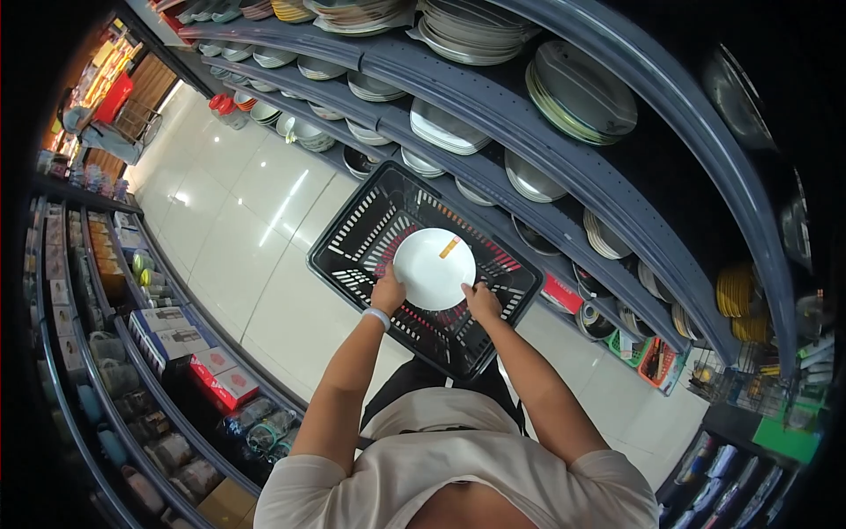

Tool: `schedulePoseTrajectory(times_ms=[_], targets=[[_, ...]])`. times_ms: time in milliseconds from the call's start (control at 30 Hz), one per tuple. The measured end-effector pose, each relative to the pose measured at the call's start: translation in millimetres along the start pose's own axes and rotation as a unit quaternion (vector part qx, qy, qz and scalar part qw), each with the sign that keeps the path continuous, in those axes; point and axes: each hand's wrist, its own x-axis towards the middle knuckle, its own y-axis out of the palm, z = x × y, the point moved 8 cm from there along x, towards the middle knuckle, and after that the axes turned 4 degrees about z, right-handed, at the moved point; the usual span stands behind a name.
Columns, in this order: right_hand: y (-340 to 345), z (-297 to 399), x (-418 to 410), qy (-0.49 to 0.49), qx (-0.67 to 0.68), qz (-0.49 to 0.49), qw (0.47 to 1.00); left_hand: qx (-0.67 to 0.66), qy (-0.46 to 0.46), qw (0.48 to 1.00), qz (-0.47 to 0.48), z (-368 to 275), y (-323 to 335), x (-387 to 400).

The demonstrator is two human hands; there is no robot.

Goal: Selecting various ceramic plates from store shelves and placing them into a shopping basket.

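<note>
A round white plate [429, 274] with an orange and red sticker near its far rim is held over a black plastic shopping basket [350, 291]. My left hand [388, 291] grips the plate's left edge, and a pale band circles that wrist. At the lower right edge, my right hand [482, 302] pinches the rim, thumb uppermost. The basket has slotted walls, with red showing through some slots. Beneath the plate, the basket's bottom is mostly hidden. I cannot tell whether the plate touches the basket.
Grey shelves [456, 106] with stacked plates and bowls run ahead and to the right. Lower left, another rack holds boxes [225, 380], cups and jars. Small baskets [654, 360] stand near the floor at right. A person [106, 135] with a red container is at the far left.
</note>
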Motion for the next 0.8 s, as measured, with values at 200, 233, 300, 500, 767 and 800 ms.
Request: schedulePoseTrajectory(times_ms=[200,233,300,500,767,800], targets=[[-16,-4,2,-0.012,-0.004,-0.026,1.000,-0.001,0.042,0.994,-0.102,5,-25,-3],[-18,-1,1,-0.008,-0.007,-0.014,1.000,-0.001,0.046,0.994,-0.102,3,-27,-4],[-23,8,-2,-0.014,-0.016,-0.003,1.000,0.001,0.038,0.997,-0.066,0,-25,-5],[-11,18,6,-0.042,0.001,0.051,0.998,0.002,0.035,0.998,-0.050,16,-7,-3],[-11,19,17,-0.072,0.000,0.082,0.994,-0.043,-0.010,0.996,-0.075,22,0,-6],[-13,18,18,-0.080,-0.001,0.075,0.994,-0.057,0.000,0.995,-0.083,17,-1,-7]])
